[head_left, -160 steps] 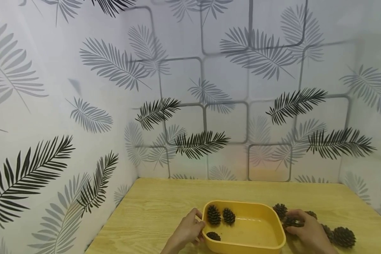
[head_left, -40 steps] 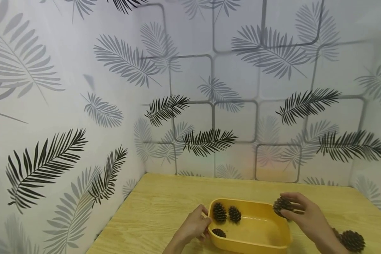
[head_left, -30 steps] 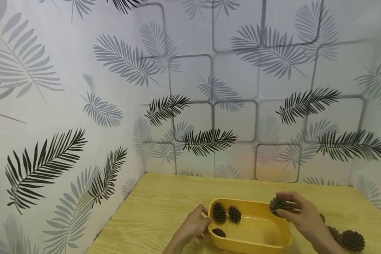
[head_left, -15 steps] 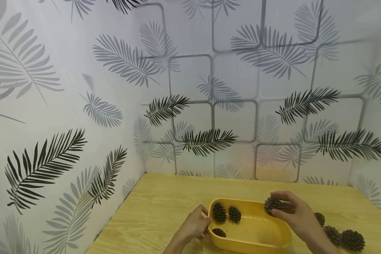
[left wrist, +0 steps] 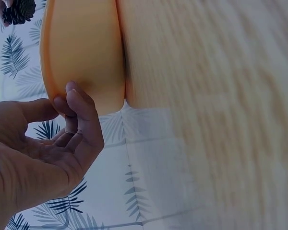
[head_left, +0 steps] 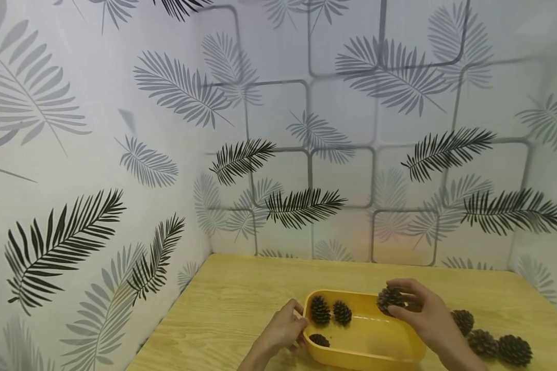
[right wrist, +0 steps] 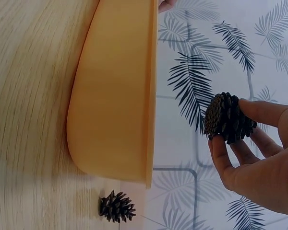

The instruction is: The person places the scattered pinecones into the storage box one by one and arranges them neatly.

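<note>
My right hand (head_left: 424,312) pinches a brown pine cone (head_left: 390,300) between thumb and fingers, held above the right part of a yellow plastic basin (head_left: 362,355). In the right wrist view the held pine cone (right wrist: 228,117) is clear of the basin's rim. My left hand (head_left: 283,327) grips the basin's left end, with the thumb over the rim; the left wrist view shows its fingers (left wrist: 84,112) curled against the basin's outer wall. Inside the basin lie three pine cones: two at the back left (head_left: 320,310) and one at the front left (head_left: 319,340).
Right of the basin, three more pine cones (head_left: 482,343) lie on the yellow wood-grain table (head_left: 232,299), partly behind my right forearm. White walls (head_left: 278,118) with a leaf pattern stand behind the table and on its left.
Since the oldest frame, my right hand has picked up a pine cone from beside the basin, raised it and carried it left over the basin. The left hand keeps its hold.
</note>
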Demonstrator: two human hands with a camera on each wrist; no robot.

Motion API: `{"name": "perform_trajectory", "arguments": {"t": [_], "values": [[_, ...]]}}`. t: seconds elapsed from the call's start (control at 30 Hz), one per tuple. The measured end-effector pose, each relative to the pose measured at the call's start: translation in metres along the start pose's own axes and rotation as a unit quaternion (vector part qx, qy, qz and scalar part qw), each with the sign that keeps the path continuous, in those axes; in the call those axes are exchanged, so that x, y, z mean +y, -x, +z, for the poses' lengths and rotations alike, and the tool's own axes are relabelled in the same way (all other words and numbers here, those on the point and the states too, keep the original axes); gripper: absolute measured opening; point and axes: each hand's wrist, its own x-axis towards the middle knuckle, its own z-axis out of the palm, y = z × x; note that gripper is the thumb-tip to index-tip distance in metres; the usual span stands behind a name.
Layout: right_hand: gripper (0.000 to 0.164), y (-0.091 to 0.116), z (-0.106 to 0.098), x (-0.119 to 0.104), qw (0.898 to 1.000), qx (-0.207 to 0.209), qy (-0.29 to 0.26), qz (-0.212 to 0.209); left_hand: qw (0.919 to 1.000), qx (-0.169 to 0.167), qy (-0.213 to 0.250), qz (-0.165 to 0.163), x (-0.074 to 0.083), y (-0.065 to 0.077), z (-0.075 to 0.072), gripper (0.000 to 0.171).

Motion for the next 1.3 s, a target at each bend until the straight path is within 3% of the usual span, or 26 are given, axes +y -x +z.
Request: {"name": "perform_trajectory", "arguments": {"t": [0.57, 1.3], "values": [[0.052, 0.001, 0.017, -0.003, 0.999, -0.004, -0.018, -0.027, 1.0, 0.003, -0.008, -0.003, 0.001, 0.0, 0.001, 0.014], [0.051, -0.001, 0.035, -0.016, 0.999, -0.009, -0.028, -0.023, 0.9999, 0.007, -0.009, -0.004, 0.005, 0.003, 0.001, 0.013]]}}
